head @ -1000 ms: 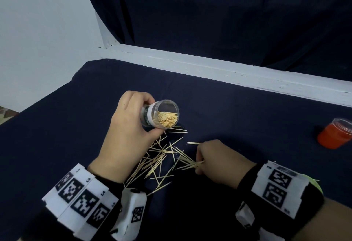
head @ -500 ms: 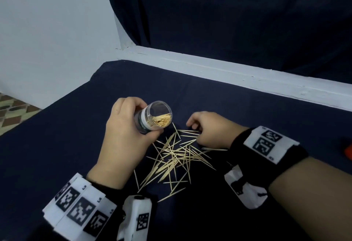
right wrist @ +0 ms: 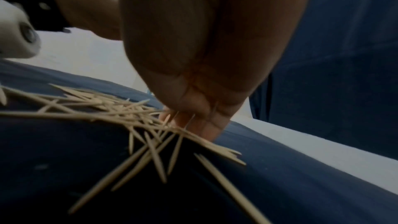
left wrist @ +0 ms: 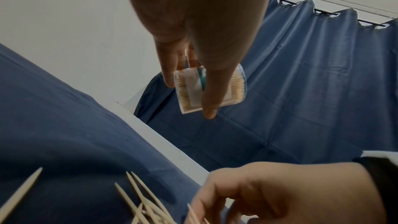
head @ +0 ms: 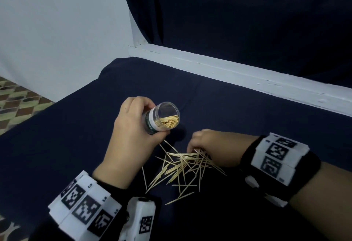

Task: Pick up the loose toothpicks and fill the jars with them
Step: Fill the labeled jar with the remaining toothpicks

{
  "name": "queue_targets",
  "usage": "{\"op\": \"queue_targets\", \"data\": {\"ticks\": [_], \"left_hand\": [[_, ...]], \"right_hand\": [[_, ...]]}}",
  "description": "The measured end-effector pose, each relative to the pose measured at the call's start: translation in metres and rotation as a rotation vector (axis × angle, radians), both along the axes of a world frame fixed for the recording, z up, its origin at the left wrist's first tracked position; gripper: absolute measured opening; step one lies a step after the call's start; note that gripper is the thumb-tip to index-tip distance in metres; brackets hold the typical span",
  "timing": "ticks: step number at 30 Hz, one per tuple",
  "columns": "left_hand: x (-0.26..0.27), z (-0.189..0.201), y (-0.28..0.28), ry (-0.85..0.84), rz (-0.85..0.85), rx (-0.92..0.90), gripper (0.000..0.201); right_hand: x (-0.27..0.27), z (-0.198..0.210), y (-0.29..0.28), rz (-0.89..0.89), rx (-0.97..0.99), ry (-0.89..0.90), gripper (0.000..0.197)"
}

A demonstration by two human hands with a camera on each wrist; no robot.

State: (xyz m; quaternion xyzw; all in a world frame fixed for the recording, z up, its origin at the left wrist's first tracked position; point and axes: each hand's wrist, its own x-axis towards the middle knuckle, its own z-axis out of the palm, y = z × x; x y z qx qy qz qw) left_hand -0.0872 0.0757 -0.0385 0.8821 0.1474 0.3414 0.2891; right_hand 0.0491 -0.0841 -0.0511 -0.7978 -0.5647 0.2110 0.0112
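Left hand (head: 131, 139) curls around the tilted, part-filled jar (head: 162, 117) above the table (head: 76, 126); right hand (head: 213, 147), fingers bunched, pinches loose toothpicks (head: 182, 168) near the table's middle.

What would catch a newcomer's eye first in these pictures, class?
First, the pale loose toothpicks scattered over the dark blue cloth, with the right hand gathering them at the pile's right edge. Just left, the left hand holds a tilted clear jar, partly filled with toothpicks.

L wrist: black band (head: 106, 187) w/ white coded tags | R wrist: same (head: 282, 157)
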Motion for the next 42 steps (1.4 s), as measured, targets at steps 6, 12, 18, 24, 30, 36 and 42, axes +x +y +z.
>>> {"op": "queue_targets", "data": {"ticks": [6,12,18,24,30,36,42], "left_hand": [[0.0,0.0,-0.002,0.005,-0.015,0.001,0.049],[-0.001,0.001,-0.004,0.003,-0.017,0.009,0.049],[-0.003,0.001,-0.005,0.007,-0.01,0.021,0.051],[-0.003,0.001,-0.004,0.021,0.002,0.014,0.051],[-0.002,0.003,-0.008,0.022,-0.009,0.013,0.049],[-0.001,0.003,-0.009,0.026,-0.011,0.022,0.049],[-0.001,0.003,-0.009,0.035,-0.008,0.023,0.049]], "right_hand": [[0.018,0.015,-0.037,-0.361,0.064,0.053,0.057],[-0.003,-0.003,-0.034,-0.412,-0.102,-0.03,0.084],[-0.009,-0.008,-0.009,-0.36,0.103,0.154,0.071],[0.0,-0.002,-0.008,-0.331,0.196,0.254,0.08],[-0.004,0.0,-0.005,-0.346,-0.089,0.016,0.112],[-0.022,-0.004,0.005,-0.187,-0.004,0.048,0.075],[-0.022,-0.002,-0.006,-0.255,0.072,0.051,0.086]]}}
